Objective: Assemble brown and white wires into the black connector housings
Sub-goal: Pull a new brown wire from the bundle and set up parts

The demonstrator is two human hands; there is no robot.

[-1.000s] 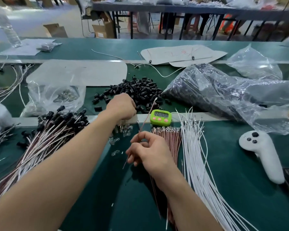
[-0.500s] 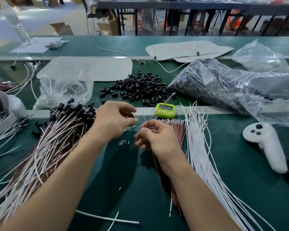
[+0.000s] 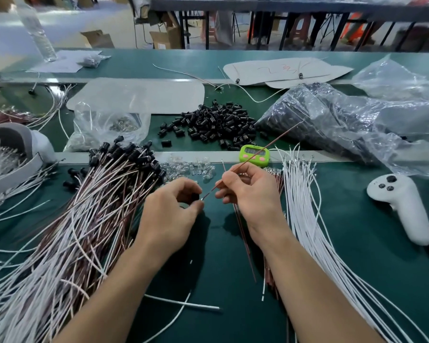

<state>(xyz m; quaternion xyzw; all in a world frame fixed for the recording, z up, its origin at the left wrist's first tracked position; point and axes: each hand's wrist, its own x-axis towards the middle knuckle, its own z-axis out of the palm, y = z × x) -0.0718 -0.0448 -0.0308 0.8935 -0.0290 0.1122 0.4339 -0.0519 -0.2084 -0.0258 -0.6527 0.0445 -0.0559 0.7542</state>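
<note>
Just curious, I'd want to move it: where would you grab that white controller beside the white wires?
Probably by its slim handle, from above at the near end: the white controller lies flat, buttons up, handle pointing toward the person.

Green workbench (image 3: 394, 280) in two levels, crowded with wiring parts

On the near level lie a thick sheaf of brown-and-white leads (image 3: 84, 219) capped with black housings at left, a fan of white wires (image 3: 307, 219) at right, brown wires (image 3: 279, 179) just beside them, small clear bulbs (image 3: 191, 169) and a white controller (image 3: 401, 206). A green timer (image 3: 254, 153) sits on the dividing rail. Beyond it are a heap of black connector housings (image 3: 216, 125), plastic bags (image 3: 344, 125) and a white sheet (image 3: 139, 95).
</note>
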